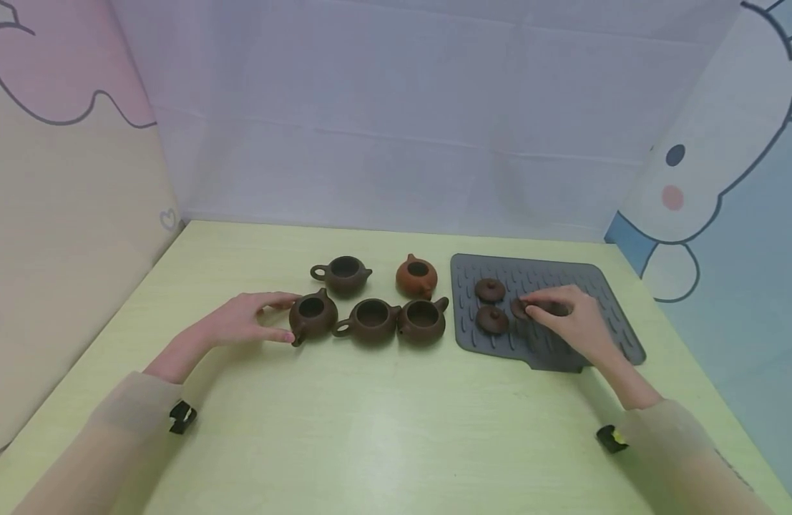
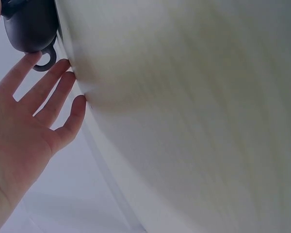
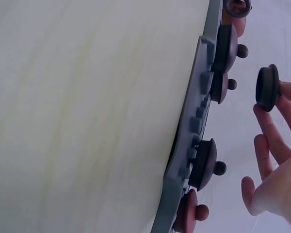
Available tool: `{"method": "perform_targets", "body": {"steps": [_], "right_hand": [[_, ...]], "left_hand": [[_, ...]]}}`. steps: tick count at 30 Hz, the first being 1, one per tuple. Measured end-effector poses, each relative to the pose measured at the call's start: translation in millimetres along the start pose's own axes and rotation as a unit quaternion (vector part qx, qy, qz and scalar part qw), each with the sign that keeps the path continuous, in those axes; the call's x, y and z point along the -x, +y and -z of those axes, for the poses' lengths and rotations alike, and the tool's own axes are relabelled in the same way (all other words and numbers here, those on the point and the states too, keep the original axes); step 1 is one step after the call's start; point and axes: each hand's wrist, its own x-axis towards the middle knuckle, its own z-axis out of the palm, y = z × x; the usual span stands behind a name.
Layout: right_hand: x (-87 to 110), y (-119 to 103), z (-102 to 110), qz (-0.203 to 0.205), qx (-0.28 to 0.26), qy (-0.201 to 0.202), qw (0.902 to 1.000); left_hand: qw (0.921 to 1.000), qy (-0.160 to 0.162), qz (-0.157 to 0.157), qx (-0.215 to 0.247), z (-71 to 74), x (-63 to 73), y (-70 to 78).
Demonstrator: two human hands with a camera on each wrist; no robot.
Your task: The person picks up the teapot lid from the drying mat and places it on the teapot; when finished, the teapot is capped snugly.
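Note:
My left hand [image 1: 244, 318] reaches the leftmost brown teapot [image 1: 321, 320], which has no lid. Its index finger and thumb are spread at the pot's left side. The left wrist view shows the other fingers extended and apart, with a fingertip overlapping a dark pot [image 2: 31, 26] at its edge. At the right, my right hand [image 1: 576, 318] pinches a small dark teapot lid [image 3: 267, 88] between thumb and fingers, over the grey ribbed mat [image 1: 602, 315]. The right wrist view has this lid raised off the mat, its hollow underside facing away from the palm.
Two knobbed lids, one behind [image 1: 490, 290] and one in front [image 1: 492, 320], lie on the mat left of my right hand; others are partly hidden beneath it. Lidless teapots include an orange one [image 1: 407, 280], a back dark one [image 1: 345, 279], and two front ones [image 1: 373, 336].

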Motion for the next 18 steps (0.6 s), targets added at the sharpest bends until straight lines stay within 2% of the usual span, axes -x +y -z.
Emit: {"method": "perform_targets", "body": {"steps": [8,18], "right_hand": [[-5.6,-14.2,-10.7,-0.002,-0.041,0.074,0.9964],[-21.0,-37.5,-33.3,0.047,-0.115,0.106,0.9866]], "left_hand": [[1.0,0.001,-0.001,0.001,-0.1,1.2,0.3],[1.0,0.005,-0.003,-0.002,0.5,0.9,0.4]]}}
